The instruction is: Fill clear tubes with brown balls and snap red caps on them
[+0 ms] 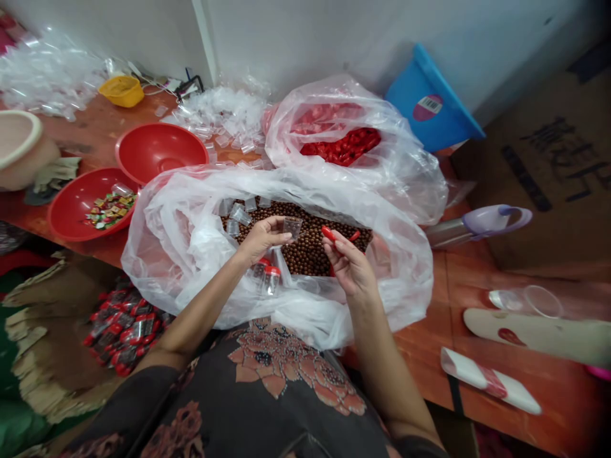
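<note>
My left hand [264, 238] pinches a small clear plastic cup [293, 226] above a bed of brown balls [305, 251]. A short gap away, my right hand [351, 259] holds a small red cap [328, 233] between thumb and fingers. More red pieces show partly behind the right hand. The balls lie in a wide white plastic bag [191, 229] with its edges rolled open. Several clear cups [241, 214] rest on the balls at the left. Beneath my left wrist, red-capped containers [271, 280] sit at the bag's near edge.
Behind stands a bag of red caps [341, 145] beside a blue bin [429, 102]. Red bowls [160, 147], one with small wrapped packets [111, 208], stand left. Capped containers [128, 327] lie in a box lower left. A flask [470, 224] and cardboard box [544, 165] are right.
</note>
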A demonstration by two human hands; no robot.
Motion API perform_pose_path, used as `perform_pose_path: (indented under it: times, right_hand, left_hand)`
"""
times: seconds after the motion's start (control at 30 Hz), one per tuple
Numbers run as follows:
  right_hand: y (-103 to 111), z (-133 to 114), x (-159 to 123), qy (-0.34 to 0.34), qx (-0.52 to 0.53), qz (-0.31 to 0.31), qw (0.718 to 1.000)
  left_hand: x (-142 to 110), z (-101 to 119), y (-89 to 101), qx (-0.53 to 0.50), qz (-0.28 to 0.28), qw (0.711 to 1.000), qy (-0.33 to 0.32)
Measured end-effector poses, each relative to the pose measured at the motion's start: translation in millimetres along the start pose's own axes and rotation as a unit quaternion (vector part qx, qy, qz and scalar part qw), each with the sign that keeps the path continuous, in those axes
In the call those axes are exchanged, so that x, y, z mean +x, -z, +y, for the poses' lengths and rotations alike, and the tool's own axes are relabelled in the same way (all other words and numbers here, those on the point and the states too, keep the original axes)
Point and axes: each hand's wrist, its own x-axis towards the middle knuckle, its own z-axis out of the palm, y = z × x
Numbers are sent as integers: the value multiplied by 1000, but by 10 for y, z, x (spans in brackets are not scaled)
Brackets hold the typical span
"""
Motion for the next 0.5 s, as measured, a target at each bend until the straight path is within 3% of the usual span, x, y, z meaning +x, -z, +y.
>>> perform_pose_path:
  times: [0.23,0.5]
  right_hand:
    - [-64,42,-44,-36,-4,-22,999]
    - [-62,108,-21,130,-120,27,984]
  left_hand:
    - [-42,-16,-39,31,-23,999,-2]
    - [-121,21,-83,-21,-1,999,26]
